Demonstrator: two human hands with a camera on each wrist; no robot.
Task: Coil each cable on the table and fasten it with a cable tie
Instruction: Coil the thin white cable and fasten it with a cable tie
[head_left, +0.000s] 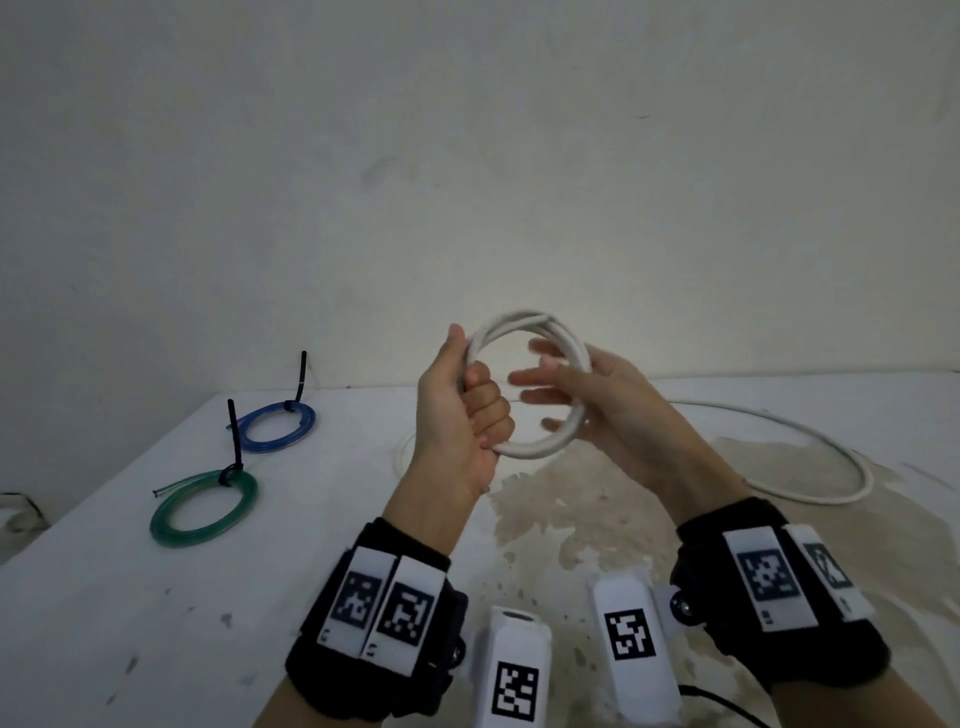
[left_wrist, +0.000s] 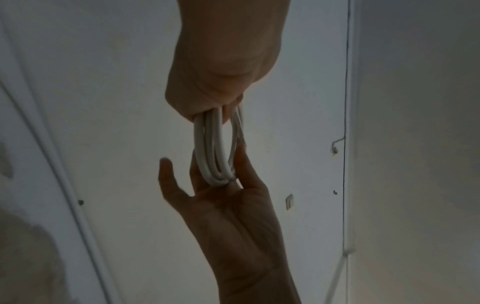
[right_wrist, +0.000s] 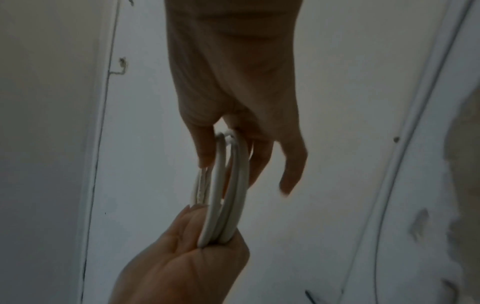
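A white cable coil (head_left: 524, 448) of several loops is held upright above the table. My left hand (head_left: 478, 400) grips its left side in a fist. My right hand (head_left: 550, 389) supports the right side with straight fingers reaching through the ring. In the left wrist view the coil (left_wrist: 210, 148) hangs from my fist (left_wrist: 221, 86) into the right hand (left_wrist: 223, 205). The right wrist view shows the coil (right_wrist: 221, 185) running between the straight fingers (right_wrist: 259, 156). The cable's loose tail (head_left: 852, 462) curves over the table at right.
A blue coil (head_left: 306, 415) and a green coil (head_left: 162, 519), each bound with a black cable tie (head_left: 235, 436), lie at the left of the white table (head_left: 156, 623). A brownish stain (head_left: 597, 509) covers the table's middle. A bare wall stands behind.
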